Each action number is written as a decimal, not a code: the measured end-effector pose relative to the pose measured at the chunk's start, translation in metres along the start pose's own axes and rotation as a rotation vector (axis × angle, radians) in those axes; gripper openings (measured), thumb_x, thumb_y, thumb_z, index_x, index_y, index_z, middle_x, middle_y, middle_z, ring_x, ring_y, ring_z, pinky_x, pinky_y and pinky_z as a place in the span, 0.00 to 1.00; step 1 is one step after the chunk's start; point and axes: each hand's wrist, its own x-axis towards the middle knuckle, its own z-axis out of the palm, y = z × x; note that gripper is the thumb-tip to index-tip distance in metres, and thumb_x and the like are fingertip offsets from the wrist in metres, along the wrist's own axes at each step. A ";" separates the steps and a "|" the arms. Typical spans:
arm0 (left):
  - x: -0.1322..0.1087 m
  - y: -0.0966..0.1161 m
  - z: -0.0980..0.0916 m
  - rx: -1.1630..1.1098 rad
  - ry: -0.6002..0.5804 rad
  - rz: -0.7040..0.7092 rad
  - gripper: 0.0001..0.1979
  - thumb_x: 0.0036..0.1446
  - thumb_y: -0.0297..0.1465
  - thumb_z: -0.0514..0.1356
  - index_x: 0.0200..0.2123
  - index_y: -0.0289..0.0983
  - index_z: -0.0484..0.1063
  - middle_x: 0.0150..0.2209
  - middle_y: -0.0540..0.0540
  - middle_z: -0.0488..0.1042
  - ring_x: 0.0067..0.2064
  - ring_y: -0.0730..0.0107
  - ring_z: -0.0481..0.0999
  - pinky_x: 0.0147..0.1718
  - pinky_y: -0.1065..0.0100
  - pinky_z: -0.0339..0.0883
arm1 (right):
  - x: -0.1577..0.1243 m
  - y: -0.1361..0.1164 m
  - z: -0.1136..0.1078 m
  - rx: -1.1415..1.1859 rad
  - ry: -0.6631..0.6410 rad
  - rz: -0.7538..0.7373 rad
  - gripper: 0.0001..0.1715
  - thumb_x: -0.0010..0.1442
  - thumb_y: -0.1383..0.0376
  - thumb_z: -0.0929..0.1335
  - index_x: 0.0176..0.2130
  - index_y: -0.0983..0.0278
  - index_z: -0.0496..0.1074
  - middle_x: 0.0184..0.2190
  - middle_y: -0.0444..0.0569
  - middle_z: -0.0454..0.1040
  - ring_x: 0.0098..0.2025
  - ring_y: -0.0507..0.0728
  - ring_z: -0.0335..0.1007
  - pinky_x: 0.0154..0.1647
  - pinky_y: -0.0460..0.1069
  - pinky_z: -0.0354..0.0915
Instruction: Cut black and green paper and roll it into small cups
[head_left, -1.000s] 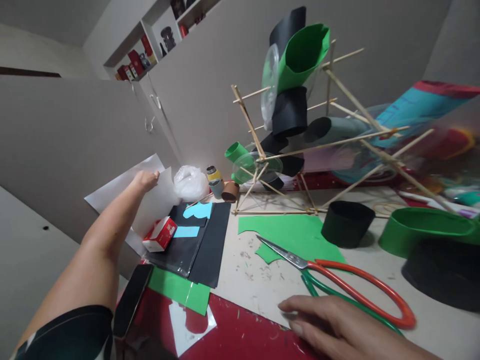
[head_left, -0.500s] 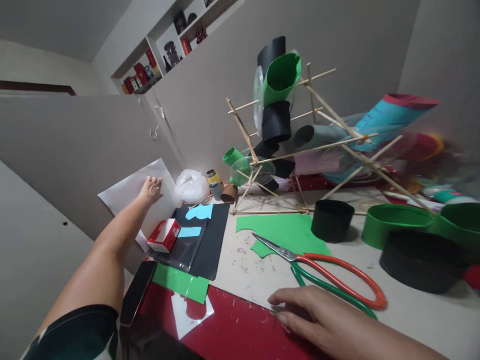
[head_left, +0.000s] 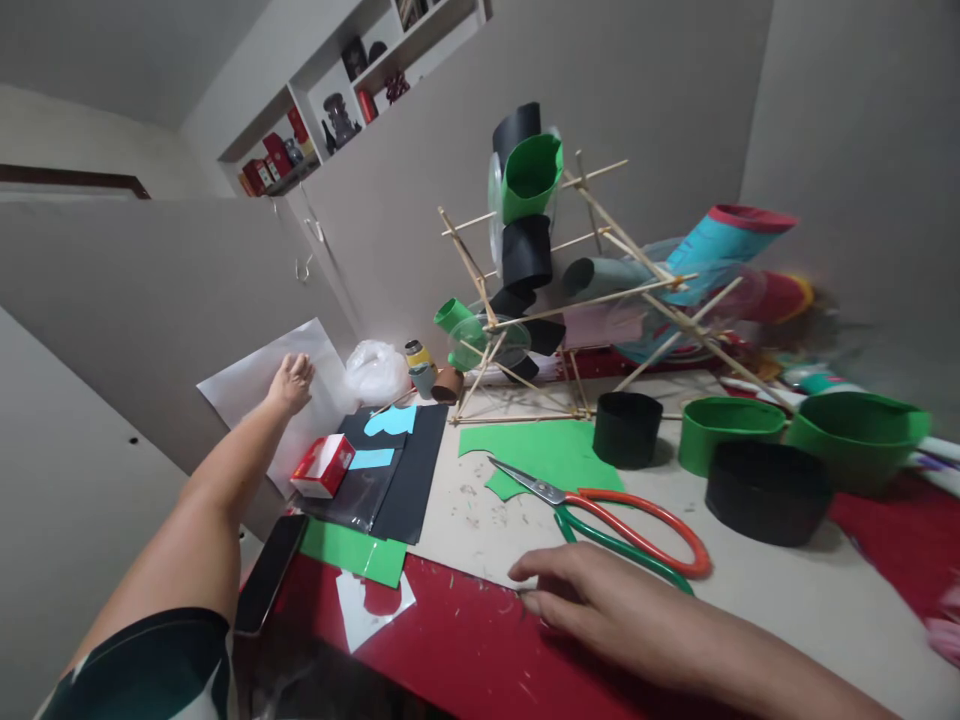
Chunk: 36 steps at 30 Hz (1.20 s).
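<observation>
My left hand [head_left: 291, 382] reaches far out at the left, fingers bunched against a large white sheet [head_left: 247, 372] that slopes up toward the wall. The fingertips are partly hidden. My right hand [head_left: 577, 590] lies at the front edge of the pale work board [head_left: 457, 555], thumb and forefinger slightly apart. Just beyond it lie scissors [head_left: 555, 494] with one orange and one green handle, blades partly over a cut green foam sheet [head_left: 540, 440]. Below my left hand, a red and white box [head_left: 322, 468] sits on black sheets [head_left: 420, 475] with light-blue cutouts [head_left: 390, 422].
A wooden-stick frame [head_left: 517, 318] carrying green and black tubes stands at the back. Black foam rings [head_left: 628, 430] and green ones [head_left: 727, 430] are on the right. A phone-like dark slab [head_left: 270, 575], green strip [head_left: 356, 553] and white cut piece [head_left: 367, 605] lie front left.
The view has swung slightly, so the frame, rings and scissors appear farther left. Both hands keep nearly the same places on the sheet and at the board's edge.
</observation>
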 end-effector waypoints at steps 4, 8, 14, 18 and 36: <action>0.002 0.018 -0.016 -0.104 0.016 -0.043 0.18 0.64 0.35 0.59 0.55 0.35 0.68 0.54 0.40 0.70 0.50 0.58 0.74 0.47 0.52 0.72 | -0.001 -0.003 0.000 0.076 -0.031 0.012 0.18 0.63 0.62 0.63 0.47 0.64 0.77 0.35 0.51 0.81 0.35 0.59 0.77 0.37 0.49 0.67; -0.011 0.076 -0.029 -0.257 0.011 0.010 0.18 0.64 0.35 0.59 0.54 0.35 0.68 0.54 0.40 0.70 0.50 0.58 0.74 0.47 0.52 0.72 | -0.002 -0.005 0.000 0.075 -0.032 0.018 0.18 0.64 0.61 0.63 0.47 0.65 0.77 0.35 0.51 0.81 0.35 0.59 0.76 0.36 0.49 0.66; -0.061 0.185 -0.033 -0.503 -0.190 0.276 0.19 0.64 0.39 0.58 0.54 0.36 0.69 0.52 0.40 0.72 0.49 0.60 0.75 0.47 0.54 0.71 | -0.001 -0.010 -0.002 -0.001 -0.053 0.023 0.18 0.63 0.63 0.63 0.46 0.64 0.78 0.38 0.51 0.81 0.37 0.59 0.75 0.38 0.49 0.65; -0.069 0.209 -0.032 -0.533 -0.317 0.238 0.22 0.59 0.42 0.62 0.51 0.34 0.71 0.46 0.36 0.76 0.45 0.57 0.77 0.43 0.58 0.72 | 0.000 -0.007 -0.001 -0.014 -0.061 0.019 0.19 0.63 0.62 0.63 0.47 0.64 0.78 0.42 0.53 0.80 0.41 0.60 0.75 0.41 0.49 0.66; -0.057 0.154 -0.010 -0.872 -0.417 -0.058 0.15 0.64 0.36 0.59 0.50 0.34 0.71 0.50 0.43 0.73 0.46 0.59 0.75 0.44 0.56 0.73 | -0.001 -0.004 0.003 -0.045 -0.051 0.007 0.14 0.62 0.63 0.64 0.39 0.61 0.79 0.34 0.50 0.80 0.36 0.59 0.73 0.37 0.47 0.65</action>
